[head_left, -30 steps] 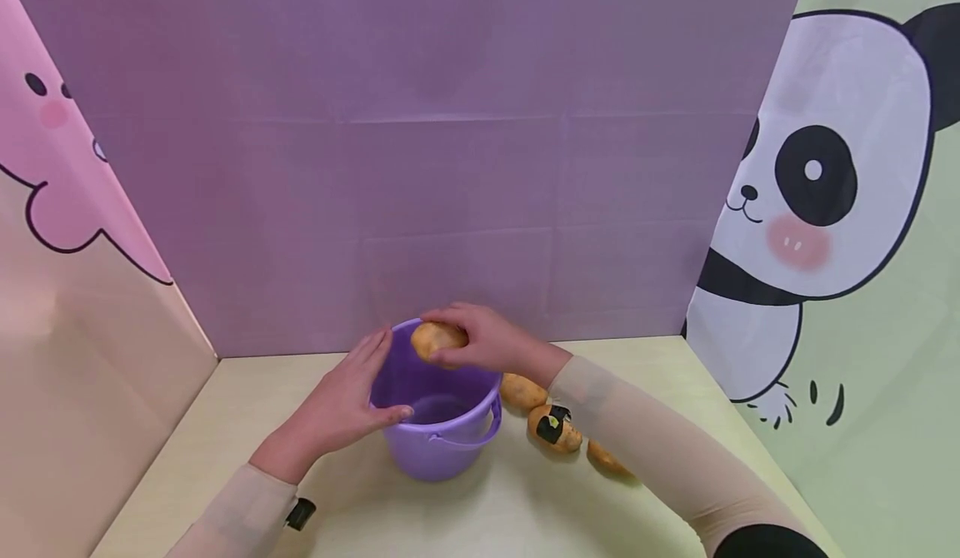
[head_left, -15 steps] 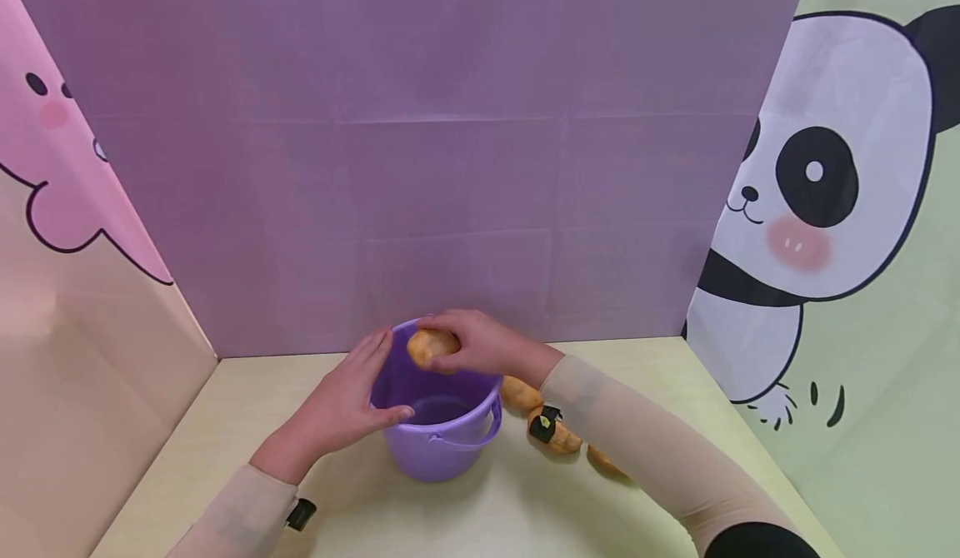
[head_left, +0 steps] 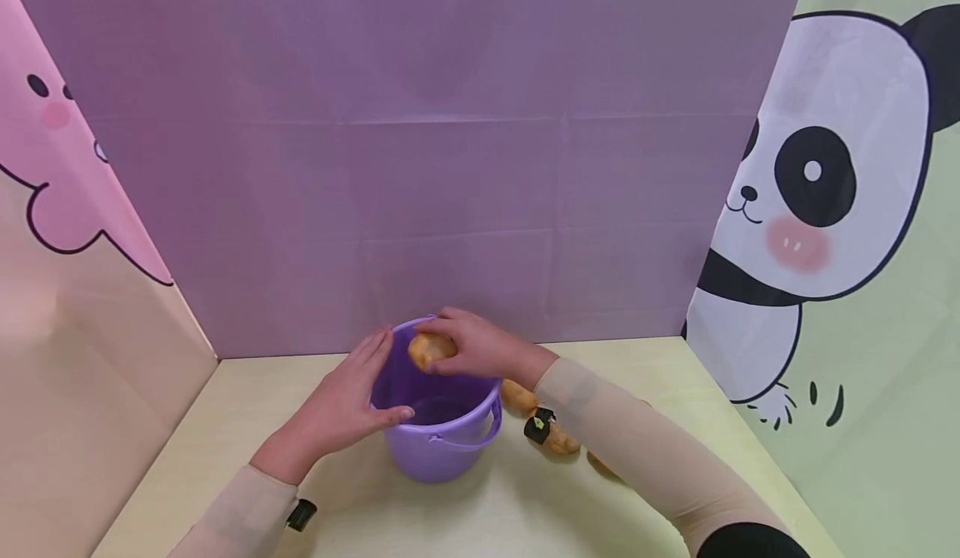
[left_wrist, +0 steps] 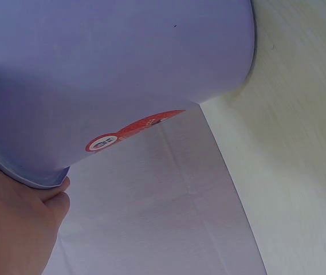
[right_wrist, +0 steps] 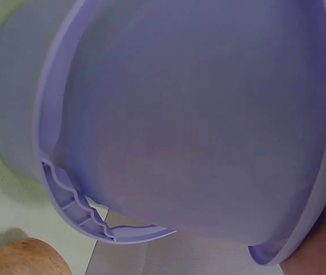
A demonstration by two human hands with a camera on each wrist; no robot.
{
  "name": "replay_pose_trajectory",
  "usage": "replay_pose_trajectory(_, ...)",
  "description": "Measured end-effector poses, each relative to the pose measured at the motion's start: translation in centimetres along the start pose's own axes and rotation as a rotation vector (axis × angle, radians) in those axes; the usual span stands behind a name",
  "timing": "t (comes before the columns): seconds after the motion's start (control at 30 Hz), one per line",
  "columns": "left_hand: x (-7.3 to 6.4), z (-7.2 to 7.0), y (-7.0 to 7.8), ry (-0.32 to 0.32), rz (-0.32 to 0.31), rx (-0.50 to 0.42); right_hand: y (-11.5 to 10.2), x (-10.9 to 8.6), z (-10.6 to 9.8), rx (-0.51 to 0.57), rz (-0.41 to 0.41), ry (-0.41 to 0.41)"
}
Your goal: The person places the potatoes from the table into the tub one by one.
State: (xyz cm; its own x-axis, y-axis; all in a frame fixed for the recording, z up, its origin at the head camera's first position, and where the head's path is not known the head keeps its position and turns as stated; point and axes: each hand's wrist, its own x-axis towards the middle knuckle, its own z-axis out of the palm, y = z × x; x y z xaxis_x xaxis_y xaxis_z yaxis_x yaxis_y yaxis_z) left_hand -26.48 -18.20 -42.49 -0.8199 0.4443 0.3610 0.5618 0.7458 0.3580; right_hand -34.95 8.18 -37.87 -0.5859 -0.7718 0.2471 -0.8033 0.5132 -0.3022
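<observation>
A purple bucket (head_left: 435, 454) stands upright on the table, its handle (head_left: 476, 440) hanging at the near right. My left hand (head_left: 330, 408) rests on the bucket's left side with straight, spread fingers, the thumb lying across the near rim. In the left wrist view, fingertips (left_wrist: 59, 200) show beyond the rim. My right hand (head_left: 480, 346) grips a potato (head_left: 429, 351) over the bucket's mouth, below the level of the back rim. The visible part of the bucket's floor is bare. In the right wrist view the potato is hidden, and the bucket wall (right_wrist: 197, 126) fills most of the picture.
Right of the bucket, potatoes (head_left: 517, 397) lie in a slanting row, partly covered by my right forearm. Another potato (right_wrist: 28, 260) shows at the lower left in the right wrist view. A purple backdrop (head_left: 450, 166) stands behind the pale table (head_left: 360, 516).
My right hand has shifted slightly left and down with the potato, deeper into the bucket's mouth. The left hand and bucket stay in place.
</observation>
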Motion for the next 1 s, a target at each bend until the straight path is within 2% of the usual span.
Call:
replay_pose_trajectory(0.47,-0.1,-0.3,0.3,0.005,0.008,0.011,0.3,0.0,-0.4,0.028,-0.022,0.04)
replay_pose_trajectory(0.63,-0.1,-0.2,0.3,0.0,0.004,0.01,0.9,-0.6,-0.7,0.063,-0.056,0.088)
replay_pose_trajectory(0.87,0.0,0.0,0.1,-0.006,0.001,0.001,2.2,-2.9,-1.2,0.095,-0.061,0.231)
replay_pose_trajectory(1.0,0.0,0.1,0.0,0.009,0.015,0.009,2.9,-4.9,-1.9,0.143,-0.013,0.252)
